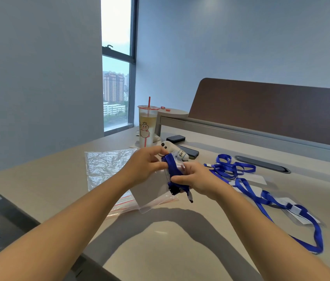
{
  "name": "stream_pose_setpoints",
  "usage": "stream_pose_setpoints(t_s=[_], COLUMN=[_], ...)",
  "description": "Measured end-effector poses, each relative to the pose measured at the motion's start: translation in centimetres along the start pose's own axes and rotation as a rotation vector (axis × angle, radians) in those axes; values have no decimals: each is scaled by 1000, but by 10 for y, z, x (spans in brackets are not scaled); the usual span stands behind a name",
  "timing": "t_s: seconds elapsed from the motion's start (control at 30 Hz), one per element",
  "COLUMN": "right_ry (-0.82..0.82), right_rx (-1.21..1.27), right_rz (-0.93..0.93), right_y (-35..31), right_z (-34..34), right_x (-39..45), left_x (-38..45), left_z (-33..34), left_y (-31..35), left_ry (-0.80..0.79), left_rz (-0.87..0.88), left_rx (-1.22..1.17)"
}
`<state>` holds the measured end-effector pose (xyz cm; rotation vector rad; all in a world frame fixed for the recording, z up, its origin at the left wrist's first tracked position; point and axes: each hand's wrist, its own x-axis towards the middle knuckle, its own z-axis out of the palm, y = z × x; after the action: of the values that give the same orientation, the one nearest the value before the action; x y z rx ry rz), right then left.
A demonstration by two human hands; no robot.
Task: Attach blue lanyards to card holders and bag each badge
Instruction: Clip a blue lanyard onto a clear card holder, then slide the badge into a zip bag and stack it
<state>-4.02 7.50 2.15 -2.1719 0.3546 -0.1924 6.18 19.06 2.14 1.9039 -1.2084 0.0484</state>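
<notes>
Above the table's middle, both hands hold a folded blue lanyard (172, 166) against a clear card holder (177, 162). My left hand (144, 166) pinches the lanyard's upper end. My right hand (197, 179) grips the bundle lower down, where a black clip (174, 190) hangs out. Under the hands, a clear zip bag (153, 194) with a red seal stands half lifted. More blue lanyards (230, 166) clipped to card holders (258, 179) lie to the right, one long loop (313, 232) reaching the front right.
A stack of clear bags (105, 166) lies left of the hands. Behind stand a drink cup with a red straw (147, 125), a small white plush toy (171, 149), a phone (189, 152) and a black case (175, 138). A brown divider panel (271, 110) borders the desk's far side.
</notes>
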Motion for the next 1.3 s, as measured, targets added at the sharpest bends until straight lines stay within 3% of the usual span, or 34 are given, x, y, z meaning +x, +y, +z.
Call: stream_pose_setpoints(t_s=[0.13,0.3,0.43,0.57,0.67,0.93,1.3], right_ry=[34,96,247,392,463,434,437], right_rx=[-12,45,173,198,225,246,317], right_rz=[0,-19,-4,-48,-72,-92,-120], right_y=[4,13,24,31,35,32,17], right_z=[4,5,0,8,18,35,49], right_x=[-1,-1,-1,1,4,15,31], left_x=[4,8,-2,-23,-40,-60,-67], left_z=[4,-2,-14,-21,-21,-35,-51], left_y=[-6,-9,-27,-56,-75,-91,-103], left_ry=[-26,-172,-100,-32,-99,-213,-60], left_rz=[-51,-123,-207,-310,-375,-430,-322], left_rx=[-6,-126,-175,-32,175,389,190])
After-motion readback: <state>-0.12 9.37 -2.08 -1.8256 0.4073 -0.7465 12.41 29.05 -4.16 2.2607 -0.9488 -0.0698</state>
